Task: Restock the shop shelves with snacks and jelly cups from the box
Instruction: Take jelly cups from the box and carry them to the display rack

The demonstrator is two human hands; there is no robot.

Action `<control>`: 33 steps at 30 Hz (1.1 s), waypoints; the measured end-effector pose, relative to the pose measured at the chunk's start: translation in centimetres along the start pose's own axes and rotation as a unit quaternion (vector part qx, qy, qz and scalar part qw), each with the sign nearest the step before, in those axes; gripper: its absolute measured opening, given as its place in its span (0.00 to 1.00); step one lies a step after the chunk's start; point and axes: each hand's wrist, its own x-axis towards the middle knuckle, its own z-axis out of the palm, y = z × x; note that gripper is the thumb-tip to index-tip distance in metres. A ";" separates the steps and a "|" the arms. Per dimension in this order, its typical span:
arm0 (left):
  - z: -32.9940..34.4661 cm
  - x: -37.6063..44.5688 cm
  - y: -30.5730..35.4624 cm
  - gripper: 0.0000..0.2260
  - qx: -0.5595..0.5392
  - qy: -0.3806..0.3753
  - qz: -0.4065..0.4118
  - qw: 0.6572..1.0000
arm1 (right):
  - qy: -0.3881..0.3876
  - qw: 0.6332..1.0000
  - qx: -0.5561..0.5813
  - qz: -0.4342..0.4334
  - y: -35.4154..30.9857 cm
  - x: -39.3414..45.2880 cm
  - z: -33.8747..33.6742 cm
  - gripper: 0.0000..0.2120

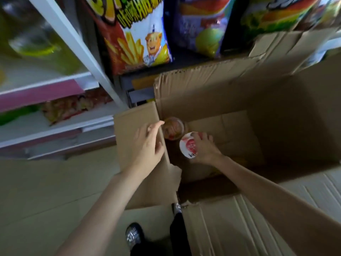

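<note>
You're mid-pick: right hand grips a jelly cup near the box's left wall, left hand open and empty over that edge, so lift it out to the shelves next.

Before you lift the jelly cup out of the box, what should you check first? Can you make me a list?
1. Right hand holds the white-and-red-lidded jelly cup: ok.
2. Grip firm underneath: cannot tell, fingers hide it.
3. Left hand free, fingers relaxed over the brown cardboard box wall: ok.
4. Second, brownish-lidded jelly cup apart from the lifted one: ok.
5. Way up out of the box open: ok.
6. Shelf space for cups: cannot tell.
</note>
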 end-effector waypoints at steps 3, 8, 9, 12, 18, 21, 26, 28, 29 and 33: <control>-2.5 0.0 2.4 0.26 -0.061 -0.018 -0.017 0.998 | 0.059 0.991 0.107 -0.049 -0.9 -6.0 -8.2 0.41; -11.6 0.8 8.2 0.35 -0.085 0.038 0.112 0.989 | 0.180 0.954 0.127 -0.202 -8.4 -15.9 -22.0 0.36; -14.0 0.8 9.2 0.38 -0.112 0.058 0.115 0.985 | 0.205 0.942 0.128 -0.234 -10.6 -17.7 -24.1 0.35; -21.3 0.2 10.9 0.42 -0.206 0.154 0.117 0.959 | 0.262 0.903 0.123 -0.318 -17.4 -21.5 -28.0 0.33; -33.6 -2.3 7.5 0.44 -0.228 0.290 0.128 0.921 | 0.359 0.804 0.103 -0.463 -30.1 -25.0 -30.6 0.24; -38.8 -2.9 3.9 0.38 -0.224 0.355 0.108 0.901 | 0.386 0.767 0.086 -0.506 -36.7 -24.7 -30.8 0.17; -46.2 -0.3 -1.0 0.37 -0.215 0.400 0.109 0.885 | 0.411 0.761 0.078 -0.496 -45.4 -22.0 -31.4 0.18; -47.4 1.0 -2.2 0.36 -0.196 0.380 0.116 0.896 | 0.424 0.773 0.049 -0.470 -46.9 -20.8 -31.5 0.20; -47.6 1.6 -2.6 0.35 -0.200 0.369 0.117 0.900 | 0.426 0.780 0.028 -0.458 -47.4 -20.5 -31.4 0.21; -47.7 3.2 -2.9 0.36 -0.156 0.377 0.124 0.904 | 0.447 0.769 0.028 -0.456 -46.8 -20.8 -30.6 0.22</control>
